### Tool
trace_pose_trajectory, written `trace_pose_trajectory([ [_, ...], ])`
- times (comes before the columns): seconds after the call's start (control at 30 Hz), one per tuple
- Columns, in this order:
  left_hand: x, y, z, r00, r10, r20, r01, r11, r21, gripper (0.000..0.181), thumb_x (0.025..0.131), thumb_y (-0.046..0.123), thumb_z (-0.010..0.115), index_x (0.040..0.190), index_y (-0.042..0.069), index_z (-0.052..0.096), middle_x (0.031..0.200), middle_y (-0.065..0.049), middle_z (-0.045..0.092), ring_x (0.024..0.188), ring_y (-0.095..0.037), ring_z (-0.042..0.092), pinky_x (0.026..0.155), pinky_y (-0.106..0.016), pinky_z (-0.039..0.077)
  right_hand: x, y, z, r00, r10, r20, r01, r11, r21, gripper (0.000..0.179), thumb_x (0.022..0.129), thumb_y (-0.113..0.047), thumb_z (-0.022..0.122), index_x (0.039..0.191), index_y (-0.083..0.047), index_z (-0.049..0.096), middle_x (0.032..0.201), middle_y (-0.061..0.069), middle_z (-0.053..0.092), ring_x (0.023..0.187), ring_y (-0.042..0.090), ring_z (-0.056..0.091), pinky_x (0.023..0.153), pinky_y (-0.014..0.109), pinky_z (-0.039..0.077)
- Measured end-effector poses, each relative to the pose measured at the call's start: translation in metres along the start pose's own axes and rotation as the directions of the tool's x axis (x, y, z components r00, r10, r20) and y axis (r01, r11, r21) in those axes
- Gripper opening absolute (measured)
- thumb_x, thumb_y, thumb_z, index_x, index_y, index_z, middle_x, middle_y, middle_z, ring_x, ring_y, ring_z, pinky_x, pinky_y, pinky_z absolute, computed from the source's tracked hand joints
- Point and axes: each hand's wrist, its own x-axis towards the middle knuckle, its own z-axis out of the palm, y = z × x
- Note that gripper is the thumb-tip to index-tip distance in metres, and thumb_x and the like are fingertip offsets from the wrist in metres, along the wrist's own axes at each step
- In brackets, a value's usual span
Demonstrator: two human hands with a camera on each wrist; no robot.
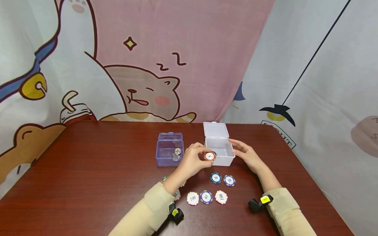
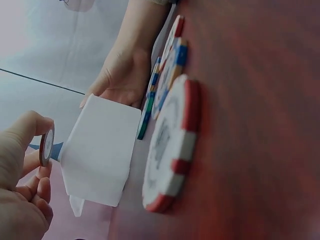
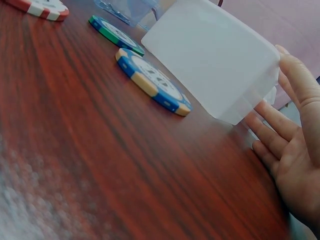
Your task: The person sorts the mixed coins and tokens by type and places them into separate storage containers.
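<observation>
Right now the person's left hand [image 1: 193, 158] has its grip closed round a red-edged 5 chip [image 1: 210, 156], pinched by the rim between thumb and fingertips with the number turned upward. From where I stand, that chip is at the left front of the white plastic box [image 1: 218, 160], level with its mouth; I can't tell whether it is over the box or just short of it. The white lid [image 1: 216, 129] is folded back on the far side.

Over on the other side, the right hand [image 1: 245, 154] has a loose grip, fingers extended and thumb touching the box's right wall near the rim.

Just left of that, a translucent blue box [image 1: 168, 162] stands with its lid raised and silver coins [image 1: 177, 151] inside. Nearer the person, a green-and-blue 50 chip [image 1: 216, 178] and a blue-and-cream 10 chip [image 1: 229, 180] lie flat side by side on the reddish-brown counter [image 1: 103, 164]. Closer still, a blue 10 chip [image 1: 206, 197] sits between two red-and-white 100 chips [image 1: 193, 198], and a few more chips are partly hidden by the left wrist. Behind everything hangs a curtain [image 1: 206, 42] printed with a sleeping cartoon animal.
</observation>
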Motion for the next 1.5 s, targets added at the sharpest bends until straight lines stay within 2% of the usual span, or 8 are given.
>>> trace_pose_trajectory([
  [0.17,0.009,0.001,0.002,1.0,-0.001,-0.024,0.001,1.0,-0.013,0.036,0.069,0.013,0.084,0.102,0.004,0.074,0.092,-0.001,0.062,0.084,-0.018,0.052,0.076,-0.029,0.039,0.001,0.001,0.001,0.999,-0.037,0.007,0.037,0.999,0.037,0.047,0.095,-0.006,0.058,0.139,0.0,0.045,0.135,0.027,0.047,0.114,0.012,0.053,0.089,0.022,0.043],
  [0.3,0.017,0.002,0.004,0.999,-0.006,-0.035,0.006,1.0,-0.011,0.034,0.069,0.013,0.083,0.101,0.005,0.075,0.091,-0.001,0.062,0.083,-0.024,0.054,0.077,-0.03,0.038,0.002,0.002,0.001,0.999,-0.037,-0.001,0.037,0.999,0.034,0.047,0.094,-0.008,0.059,0.139,-0.001,0.046,0.134,0.023,0.05,0.113,0.011,0.053,0.089,0.022,0.044],
  [0.6,0.032,0.001,0.011,0.996,-0.053,-0.077,0.055,0.998,0.028,0.036,0.068,0.017,0.086,0.101,0.006,0.075,0.088,-0.001,0.061,0.076,-0.013,0.045,0.071,-0.027,0.037,0.0,0.002,-0.001,1.0,-0.02,-0.007,0.02,1.0,0.007,0.047,0.095,-0.009,0.058,0.14,-0.001,0.045,0.137,0.025,0.046,0.115,0.009,0.051,0.09,0.02,0.042],
  [0.87,0.041,-0.006,0.017,0.994,-0.066,-0.083,0.07,0.996,0.053,0.037,0.069,0.017,0.086,0.102,0.005,0.075,0.092,-0.004,0.063,0.081,-0.017,0.049,0.072,-0.027,0.038,0.0,0.001,0.0,1.0,-0.015,-0.004,0.015,1.0,0.009,0.047,0.095,-0.009,0.058,0.14,0.0,0.044,0.138,0.027,0.044,0.114,0.008,0.051,0.09,0.02,0.042],
  [1.13,0.047,-0.011,0.022,0.992,-0.092,-0.085,0.098,0.993,0.072,0.039,0.068,0.017,0.087,0.104,0.005,0.075,0.094,-0.003,0.064,0.087,-0.019,0.05,0.073,-0.027,0.04,0.0,0.001,0.001,1.0,-0.01,-0.008,0.01,1.0,0.003,0.048,0.095,-0.01,0.059,0.14,0.0,0.045,0.137,0.026,0.045,0.115,0.01,0.051,0.089,0.02,0.043],
  [1.3,0.049,-0.015,0.026,0.989,-0.12,-0.082,0.128,0.985,0.113,0.039,0.068,0.02,0.087,0.103,0.007,0.075,0.094,-0.001,0.064,0.088,-0.017,0.05,0.076,-0.028,0.04,-0.001,0.001,0.001,1.0,-0.005,0.0,0.005,1.0,0.007,0.048,0.095,-0.008,0.058,0.14,0.001,0.044,0.138,0.027,0.044,0.115,0.008,0.051,0.089,0.02,0.042],
  [1.5,0.05,-0.013,0.028,0.987,-0.132,-0.087,0.148,0.965,0.217,0.04,0.069,0.026,0.086,0.105,0.012,0.076,0.095,0.003,0.063,0.093,-0.017,0.051,0.084,-0.034,0.04,0.0,0.001,0.0,1.0,-0.002,0.004,0.002,1.0,-0.002,0.048,0.096,-0.01,0.058,0.14,0.0,0.044,0.138,0.027,0.044,0.115,0.009,0.05,0.089,0.02,0.042],
])
